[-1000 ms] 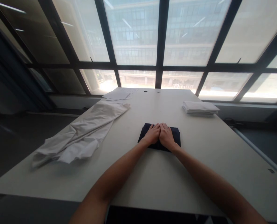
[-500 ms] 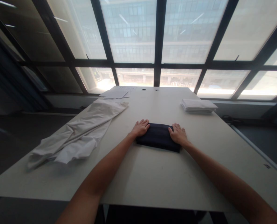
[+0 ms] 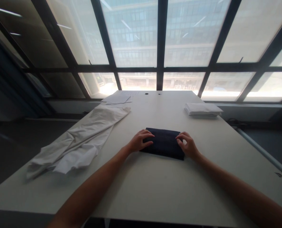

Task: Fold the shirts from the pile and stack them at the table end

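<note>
A dark navy folded cloth point(image 3: 164, 143) lies flat as a neat rectangle in the middle of the table. At its left end is my left hand point(image 3: 140, 140), with thumb and fingers apart and curved over the edge. My right hand point(image 3: 187, 144) is at the opposite end, fingers bent and a gap showing between thumb and forefinger. Neither hand has the fabric pinched between its fingers. Whether the fingertips touch the cloth or hover just over it is hard to tell.
The white table point(image 3: 150, 186) reaches toward the windows. A crumpled off-white cloth point(image 3: 84, 136) spreads along its left side, with paper sheets point(image 3: 115, 99) behind it. At the back right sits a folded white cloth stack point(image 3: 202, 109). A pale rail point(image 3: 261, 152) runs beyond the right edge.
Both hands, which were pressed flat on the navy cloth, have lifted and curled their fingers, shifting outward toward its ends. The cloth looks flatter and appears slightly lower in the view.
</note>
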### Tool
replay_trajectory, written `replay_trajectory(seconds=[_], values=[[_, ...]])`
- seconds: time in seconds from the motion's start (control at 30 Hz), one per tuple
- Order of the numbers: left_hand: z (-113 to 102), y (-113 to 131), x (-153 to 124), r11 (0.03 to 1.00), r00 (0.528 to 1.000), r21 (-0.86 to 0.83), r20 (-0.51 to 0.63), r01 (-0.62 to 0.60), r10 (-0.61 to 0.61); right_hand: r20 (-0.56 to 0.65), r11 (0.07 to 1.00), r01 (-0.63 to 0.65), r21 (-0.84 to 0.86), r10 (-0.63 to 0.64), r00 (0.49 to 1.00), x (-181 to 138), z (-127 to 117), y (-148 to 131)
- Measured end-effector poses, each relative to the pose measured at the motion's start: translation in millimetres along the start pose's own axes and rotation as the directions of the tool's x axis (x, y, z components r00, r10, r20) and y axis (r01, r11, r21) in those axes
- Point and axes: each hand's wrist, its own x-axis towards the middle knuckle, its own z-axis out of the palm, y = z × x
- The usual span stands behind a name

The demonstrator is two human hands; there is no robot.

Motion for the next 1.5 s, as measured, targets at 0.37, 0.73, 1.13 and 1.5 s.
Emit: replay_trajectory(seconds=[0.37, 0.73, 1.13, 1.5], values=[[26.7, 35.7, 0.4, 0.952, 0.944, 0.284, 0.331, -0.115, 0.015, 0.492, 0.899, 0.366, -0.241, -0.212, 0.845, -8.4, -6.4, -33.6], [40.2, 65.2, 10.0, 0.922, 0.989, 0.385, 0.149, -0.034, -0.026, 0.391, 0.948, 0.23, -0.222, -0.129, 0.911, -7.5, -4.3, -40.8], [44.2, 29.8, 1.3, 0.903, 0.913, 0.412, 0.308, 0.125, -0.267, 0.569, 0.91, 0.201, -0.363, 0.045, 0.821, -17.1, 15.0, -42.3], [8.7, -31.7, -6.7, 0.76, 0.803, 0.408, 0.101, 0.506, -0.588, 0.181, 0.776, -0.306, -0.552, 0.469, 0.864, -8.8, 5.5, -4.2]])
